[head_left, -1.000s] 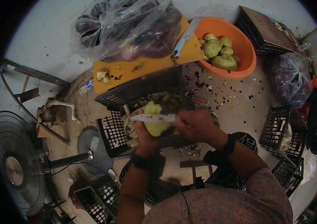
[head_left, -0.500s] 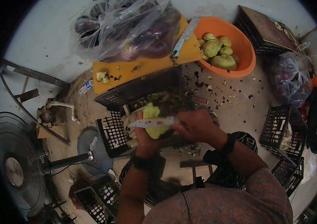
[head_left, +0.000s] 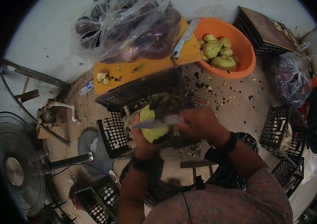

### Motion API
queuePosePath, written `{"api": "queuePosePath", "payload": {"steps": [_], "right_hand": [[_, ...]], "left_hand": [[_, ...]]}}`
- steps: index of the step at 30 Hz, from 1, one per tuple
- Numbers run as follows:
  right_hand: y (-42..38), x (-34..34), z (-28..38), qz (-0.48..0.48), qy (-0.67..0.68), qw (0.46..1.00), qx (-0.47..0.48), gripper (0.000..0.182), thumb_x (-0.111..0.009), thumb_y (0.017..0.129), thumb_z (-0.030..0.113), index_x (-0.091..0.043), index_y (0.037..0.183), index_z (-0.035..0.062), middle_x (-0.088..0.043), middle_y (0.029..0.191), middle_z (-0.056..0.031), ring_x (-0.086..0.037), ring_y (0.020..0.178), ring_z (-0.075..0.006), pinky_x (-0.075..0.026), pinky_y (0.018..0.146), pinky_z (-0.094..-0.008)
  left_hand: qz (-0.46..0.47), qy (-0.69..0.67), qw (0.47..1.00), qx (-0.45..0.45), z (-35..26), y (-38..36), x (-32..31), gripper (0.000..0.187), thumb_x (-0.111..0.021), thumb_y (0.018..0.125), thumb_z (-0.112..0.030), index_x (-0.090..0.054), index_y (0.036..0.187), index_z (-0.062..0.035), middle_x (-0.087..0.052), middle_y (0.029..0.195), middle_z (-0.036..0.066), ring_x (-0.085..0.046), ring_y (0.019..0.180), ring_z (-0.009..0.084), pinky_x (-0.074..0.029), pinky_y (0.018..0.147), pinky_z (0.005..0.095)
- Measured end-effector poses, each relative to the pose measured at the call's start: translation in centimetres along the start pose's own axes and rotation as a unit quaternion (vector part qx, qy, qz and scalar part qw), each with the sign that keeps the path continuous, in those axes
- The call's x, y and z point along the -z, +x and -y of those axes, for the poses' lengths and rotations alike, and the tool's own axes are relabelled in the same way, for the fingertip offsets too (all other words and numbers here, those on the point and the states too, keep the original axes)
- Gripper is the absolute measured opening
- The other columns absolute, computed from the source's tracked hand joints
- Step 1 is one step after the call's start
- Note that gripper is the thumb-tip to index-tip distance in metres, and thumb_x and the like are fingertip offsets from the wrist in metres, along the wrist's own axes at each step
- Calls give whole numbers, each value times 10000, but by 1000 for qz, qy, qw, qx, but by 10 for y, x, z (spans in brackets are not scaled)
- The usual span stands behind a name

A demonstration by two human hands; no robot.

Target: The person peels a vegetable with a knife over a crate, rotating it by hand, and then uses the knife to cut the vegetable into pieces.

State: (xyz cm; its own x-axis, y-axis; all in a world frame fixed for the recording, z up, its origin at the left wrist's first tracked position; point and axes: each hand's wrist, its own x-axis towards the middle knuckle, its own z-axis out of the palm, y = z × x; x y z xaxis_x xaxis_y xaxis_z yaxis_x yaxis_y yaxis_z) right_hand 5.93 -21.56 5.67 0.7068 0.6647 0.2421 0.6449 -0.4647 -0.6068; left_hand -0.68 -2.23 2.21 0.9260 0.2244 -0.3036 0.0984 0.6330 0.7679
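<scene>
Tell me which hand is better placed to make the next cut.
Probably the right hand: it grips the knife, whose blade crosses in front of the green piece. The left hand is occupied holding that piece.

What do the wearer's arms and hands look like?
Left hand and right hand show no gloves. Dark left wristband and dark right wristband, markings too small to read. Right sleeve: short, muted reddish-grey, finely patterned. Left sleeve's edge is unclear.
</scene>
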Motion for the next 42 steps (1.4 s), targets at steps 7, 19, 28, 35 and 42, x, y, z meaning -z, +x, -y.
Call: {"api": "queuePosePath", "payload": {"steps": [7, 19, 28, 35, 42], "right_hand": [[4, 1, 7, 12, 16, 1000, 2, 293, -578, 826, 400, -584, 761, 114, -615, 679, -93, -604, 604, -308, -453, 524, -418], [2, 4, -1, 8, 23, 1000, 3, 264, -599, 813, 372, -580, 765, 113, -613, 668, -88, -604, 597, -302, -452, 513, -415], [1, -2, 2, -16, 33, 999, 34, 256, -620, 795, 351, -564, 744, 107, -581, 627, -89, -589, 564, -301, -448, 506, -397], [1, -3, 6, 49, 7, 999, 23, 251, -648, 777, 332, -558, 733, 102, -558, 595, -81, -577, 539, -296, -443, 491, -386], [0, -5, 6, 38, 30, 998, 32, 299, -576, 822, 404, -559, 766, 111, -578, 611, -100, -580, 544, -321, -447, 493, -427]], "left_hand": [[-1, -152, 986, 70, -8, -2, -6, 448, -367, 912, -448, -543, 1103, -82, -597, 1038, 81, -593, 919, 230, -478, 831, 377], [12, -175, 981, 82, 0, 1, 4, 452, -391, 900, -439, -540, 1123, -75, -605, 1021, 98, -594, 921, 247, -473, 838, 395], [107, -208, 971, 57, 10, 7, 22, 430, -376, 923, -399, -512, 1167, -73, -590, 1066, 110, -586, 946, 263, -472, 845, 417], [43, -114, 989, 86, 8, 9, 19, 459, -345, 933, -421, -508, 1193, -79, -576, 1116, 123, -567, 1009, 266, -443, 905, 407], [46, -144, 981, 120, -6, 0, -7, 549, -310, 918, -515, -555, 1130, -71, -619, 1051, 105, -604, 950, 252, -489, 855, 402]]}}
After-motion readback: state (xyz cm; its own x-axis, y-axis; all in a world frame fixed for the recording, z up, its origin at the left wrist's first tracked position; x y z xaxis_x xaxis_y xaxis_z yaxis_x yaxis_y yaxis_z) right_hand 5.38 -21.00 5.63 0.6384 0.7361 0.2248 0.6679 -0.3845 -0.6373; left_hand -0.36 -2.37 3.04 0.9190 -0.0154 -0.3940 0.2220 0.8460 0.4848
